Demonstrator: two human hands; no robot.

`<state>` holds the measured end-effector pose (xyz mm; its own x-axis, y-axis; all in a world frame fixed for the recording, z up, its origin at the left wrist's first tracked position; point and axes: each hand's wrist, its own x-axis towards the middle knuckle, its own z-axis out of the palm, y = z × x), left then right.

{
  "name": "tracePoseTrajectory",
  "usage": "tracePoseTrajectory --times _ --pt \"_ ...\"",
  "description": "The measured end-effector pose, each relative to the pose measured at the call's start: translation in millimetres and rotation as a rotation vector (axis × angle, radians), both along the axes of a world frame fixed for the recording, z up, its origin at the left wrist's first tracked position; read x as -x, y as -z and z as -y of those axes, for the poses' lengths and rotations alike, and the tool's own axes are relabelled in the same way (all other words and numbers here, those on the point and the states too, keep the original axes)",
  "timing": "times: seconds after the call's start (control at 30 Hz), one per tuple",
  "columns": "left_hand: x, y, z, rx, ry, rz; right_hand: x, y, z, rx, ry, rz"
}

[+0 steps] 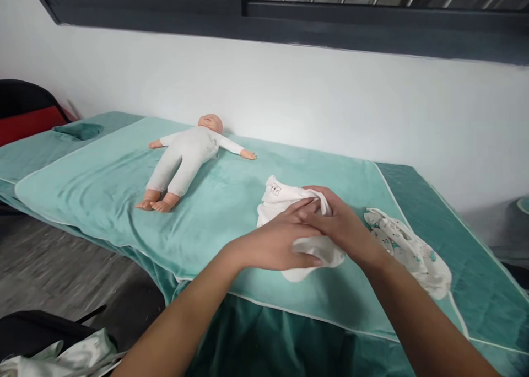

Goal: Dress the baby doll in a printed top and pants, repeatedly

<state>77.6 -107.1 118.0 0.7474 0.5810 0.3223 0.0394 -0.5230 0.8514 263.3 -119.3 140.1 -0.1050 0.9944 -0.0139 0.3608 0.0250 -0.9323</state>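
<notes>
My left hand (276,242) and my right hand (336,217) meet over a small white garment (275,200) with a square printed patch, bunched above the green bed cover. The right fingers are curled around its upper folds. My left fingers lie across the cloth and pass under the right hand, with the left thumb pressed along its lower part. The cloth hides some of the fingertips. Farther back on the left, a baby doll (190,145) in a white suit lies on its back, arms spread and feet bare.
A folded white printed cloth (413,250) lies right of my hands. The light green cover (103,173) spreads over a darker green bed (483,278). A wall and dark window frame (289,24) stand behind. Another printed cloth (86,355) and a black item are at lower left.
</notes>
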Motion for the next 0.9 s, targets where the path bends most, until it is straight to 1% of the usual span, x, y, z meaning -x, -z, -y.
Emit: tracePoseTrajectory --times 0.03,0.07,0.1,0.17,0.2,0.23,0.3,0.33,0.4,0.47,0.53,0.6,0.67,0.77,0.83,0.9 --pt "5 4.0 -3 0.011 -0.037 0.014 1 0.0 -3 0.015 -0.007 0.013" --pt "11 8.3 -7 0.031 -0.117 0.068 1 -0.2 -5 0.016 -0.006 0.021" --pt "17 12.3 -13 0.043 -0.230 0.142 0 -1.4 -8 0.002 0.004 0.028" --pt "25 17.3 -27 0.017 -0.450 0.276 -1 -9.0 -12 -0.052 0.008 0.036" --pt "27 17.6 -33 -0.008 -0.498 0.300 -1 -16.0 -14 -0.084 -0.016 0.039" --pt "26 16.1 -39 -0.023 -0.487 0.287 0 -25.0 -15 -0.111 -0.061 0.044" --pt "24 7.4 -48 0.009 -0.369 0.175 3 -47.8 -17 -0.147 -0.178 0.069" --pt "23 0.5 -50 0.045 -0.322 0.116 4 -60.2 -19 -0.167 -0.226 0.091" --pt "23 -17.0 -54 0.118 -0.292 0.066 0 -84.2 -22 -0.234 -0.300 0.132" --pt "27 -36.9 -55 0.191 -0.231 0.111 -9 -104.0 -27 -0.341 -0.378 0.138" --pt "32 -55.8 -55 0.273 -0.082 0.169 -20 -118.1 -31 -0.440 -0.456 0.091" --pt "33 -70.1 -52 0.336 0.050 0.186 -28 -126.9 -34 -0.504 -0.493 0.033" --pt "29 -77.4 -49 0.364 0.124 0.177 -28 -131.2 -33 -0.550 -0.476 0.011" --pt "21 -77.5 -46 0.412 0.175 0.168 -21 -131.7 -27 -0.605 -0.404 0.050" --pt "19 -75.4 -47 0.425 0.169 0.154 -17 -130.2 -22 -0.639 -0.323 0.091" --pt "22 -75.6 -50 0.386 0.139 0.108 -19 -128.9 -18 -0.683 -0.210 0.143"
